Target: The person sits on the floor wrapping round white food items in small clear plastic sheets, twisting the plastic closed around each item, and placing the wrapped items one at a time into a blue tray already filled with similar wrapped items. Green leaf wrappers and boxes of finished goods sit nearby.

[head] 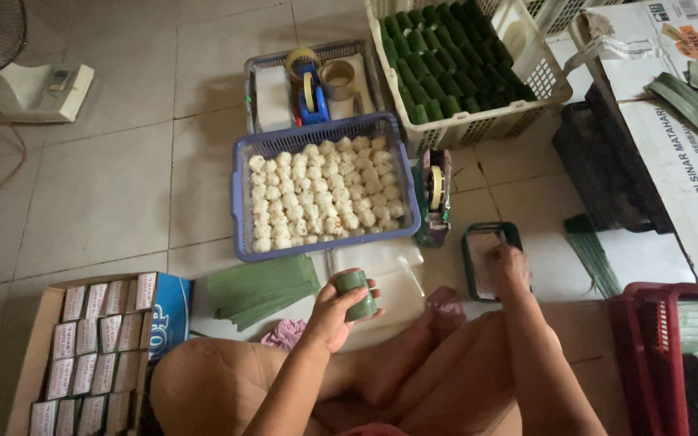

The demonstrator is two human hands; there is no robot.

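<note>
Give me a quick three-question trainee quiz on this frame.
1. True or false: the left hand holds a green leaf-wrapped roll.
2. What fills the blue basket? A) white lumps B) tape rolls C) small boxes
3. Where is the right hand?

Key: 1 true. 2 A, white lumps. 3 At the small dark tray on the floor, beside the tape dispenser.
</note>
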